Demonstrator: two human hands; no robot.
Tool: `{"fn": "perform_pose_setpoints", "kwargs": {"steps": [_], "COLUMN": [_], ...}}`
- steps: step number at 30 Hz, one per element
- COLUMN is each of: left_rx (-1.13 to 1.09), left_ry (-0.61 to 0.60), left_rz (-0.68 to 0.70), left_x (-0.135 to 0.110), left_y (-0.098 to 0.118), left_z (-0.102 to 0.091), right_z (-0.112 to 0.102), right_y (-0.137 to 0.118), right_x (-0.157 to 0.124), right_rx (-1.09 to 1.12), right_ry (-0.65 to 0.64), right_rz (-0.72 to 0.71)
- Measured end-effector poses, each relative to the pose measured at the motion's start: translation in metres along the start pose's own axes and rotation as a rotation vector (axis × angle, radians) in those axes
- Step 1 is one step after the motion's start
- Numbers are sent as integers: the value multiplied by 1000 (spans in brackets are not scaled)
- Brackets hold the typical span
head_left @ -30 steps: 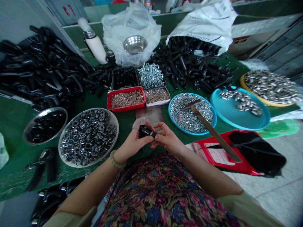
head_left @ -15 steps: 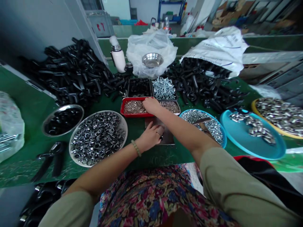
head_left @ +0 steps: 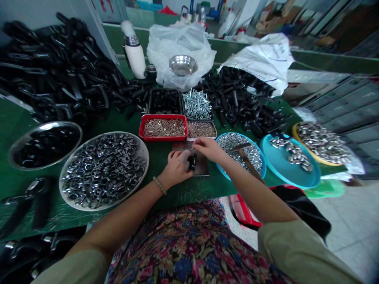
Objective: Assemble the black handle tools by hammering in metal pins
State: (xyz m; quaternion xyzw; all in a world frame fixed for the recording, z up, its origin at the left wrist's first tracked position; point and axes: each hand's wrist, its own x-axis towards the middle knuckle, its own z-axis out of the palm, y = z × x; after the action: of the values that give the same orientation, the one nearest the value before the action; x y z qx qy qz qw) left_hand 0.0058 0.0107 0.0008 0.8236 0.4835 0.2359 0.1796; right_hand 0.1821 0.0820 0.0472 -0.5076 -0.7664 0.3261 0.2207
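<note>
My left hand point(head_left: 177, 169) is closed around a small black part point(head_left: 192, 162) with a bright edge; a pale cover sits on one finger. My right hand point(head_left: 207, 148) is pinched just above that part, with a tiny light-coloured piece at its fingertips, too small to name. Both hands are over a flat metal plate point(head_left: 203, 167) on the green table. Just behind them are a red tray point(head_left: 163, 139) of thin copper-coloured pins and a white tray point(head_left: 213, 125) of small copper-coloured pieces.
To the left stand a plate point(head_left: 146, 157) of metal rings and a steel bowl point(head_left: 77, 132) of black parts. On the right, a hammer point(head_left: 250, 165) lies across a blue tray point(head_left: 262, 173) of small metal pieces. Black handles point(head_left: 85, 75) are heaped behind, near a white thermos point(head_left: 135, 61).
My right hand has left the red tray and come back towards me, to the black part in my left hand. The whole view has shifted somewhat.
</note>
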Motion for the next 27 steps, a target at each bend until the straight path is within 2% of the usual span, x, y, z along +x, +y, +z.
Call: {"fn": "perform_pose_setpoints", "kwargs": {"steps": [3, 5, 7, 12, 15, 17, 19, 20, 22, 24, 25, 27], "left_rx": [31, 51, 62, 50, 56, 63, 66, 65, 63, 66, 69, 71], "left_ry": [3, 10, 13, -11, -21, -18, -13, -13, -11, -3, 3, 8], "left_rz": [-10, -22, -32, -35, -44, -50, -53, -53, -51, -48, -47, -47], "left_x": [0, 0, 0, 1, 2, 2, 1, 1, 1, 1, 1, 0], "left_y": [0, 0, 1, 3, 4, 5, 5, 5, 5, 4, 4, 4], "left_z": [2, 3, 3, 1, 0, 0, 0, 1, 2, 2, 2, 2], "right_z": [7, 10, 12, 18, 19, 10, -8, -20, -44, -62, -67, -67], "right_y": [17, 19, 14, -4, -8, -4, 8, 17, 39, 59, 65, 65], "right_x": [-31, -38, -38, -38, -42, -49, -64, -73, -94, -112, -118, -124], "right_rx": [-17, -85, -212, -674, -787, -797, -829, -862, -933, -962, -963, -933], "right_ry": [-23, -26, -25, -83, -130, -104, 40, 143, 297, 243, 195, 152], "right_rz": [159, 169, 104, -158, -245, -257, -140, -12, 340, 578, 631, 638]}}
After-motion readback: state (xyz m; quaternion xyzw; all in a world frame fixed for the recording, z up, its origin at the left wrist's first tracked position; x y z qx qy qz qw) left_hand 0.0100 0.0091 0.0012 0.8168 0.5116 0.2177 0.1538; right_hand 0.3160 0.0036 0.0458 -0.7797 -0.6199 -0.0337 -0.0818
